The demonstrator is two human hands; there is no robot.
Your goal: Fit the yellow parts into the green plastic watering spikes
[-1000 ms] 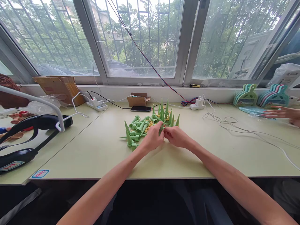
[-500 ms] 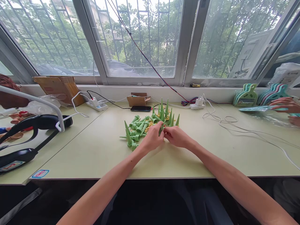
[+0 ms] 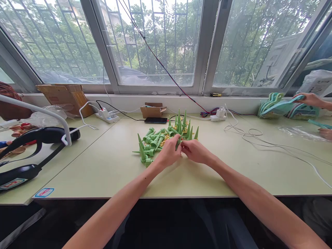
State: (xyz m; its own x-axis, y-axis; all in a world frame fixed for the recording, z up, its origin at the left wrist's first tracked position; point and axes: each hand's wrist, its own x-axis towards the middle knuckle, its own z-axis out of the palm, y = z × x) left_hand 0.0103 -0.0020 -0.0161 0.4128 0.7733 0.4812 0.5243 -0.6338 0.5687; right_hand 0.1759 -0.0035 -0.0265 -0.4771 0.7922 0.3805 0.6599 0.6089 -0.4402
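My left hand is closed around a green plastic plant watering spike, its point tilted up. My right hand meets it at the lower end, fingers pinched together; whatever they grip is hidden. Left of my hands lies a heap of loose green spikes, some on their sides. Small yellow pieces are scattered among them. Behind my hands several more spikes stand upright, points up.
A black phone and a small open cardboard box sit at the back. White cables trail over the right side. A black headset lies at left. At far right, another person's hand holds a teal plastic piece.
My hands and the spike stay almost still. At far right, the other person's upper hand has risen toward the stacked plastic pieces, lifting a teal one.
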